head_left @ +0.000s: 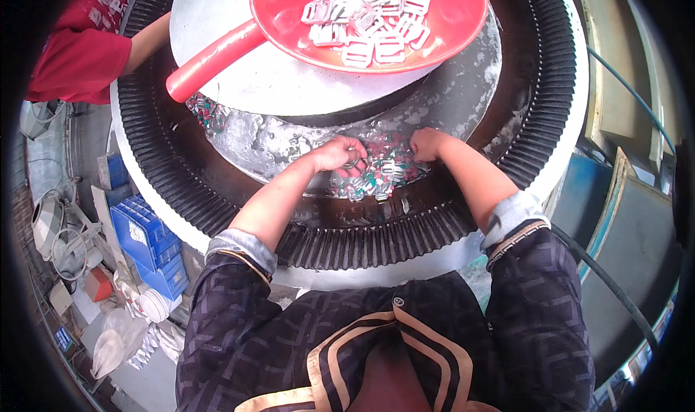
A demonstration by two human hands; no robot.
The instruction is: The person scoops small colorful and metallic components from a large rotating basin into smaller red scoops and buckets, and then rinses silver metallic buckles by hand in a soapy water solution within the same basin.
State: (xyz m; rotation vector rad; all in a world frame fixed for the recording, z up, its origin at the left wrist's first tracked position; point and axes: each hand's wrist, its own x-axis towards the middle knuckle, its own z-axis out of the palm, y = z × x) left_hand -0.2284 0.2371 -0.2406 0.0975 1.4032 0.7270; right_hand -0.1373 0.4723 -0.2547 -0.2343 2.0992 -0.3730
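A heap of small green, red and white pieces with metal buckles among them (376, 175) lies in the trough of a round machine. At the heap's left side is my left hand (340, 154), its fingers curled in at the pieces. My right hand (428, 144) reaches down at the right side, fingers bent together and partly hidden. What either hand grips is too small to make out. Beyond them, a red plastic scoop (286, 36) holds many metal buckles (373, 18) and rests on the pale round centre cover (217, 86).
A black ribbed rim (376, 242) with a white outer edge (347, 274) circles the machine. Another person's red sleeve (83, 65) and arm reach in at far left. Blue crates (148, 231) stand at left; a dark hose (608, 282) runs along the right.
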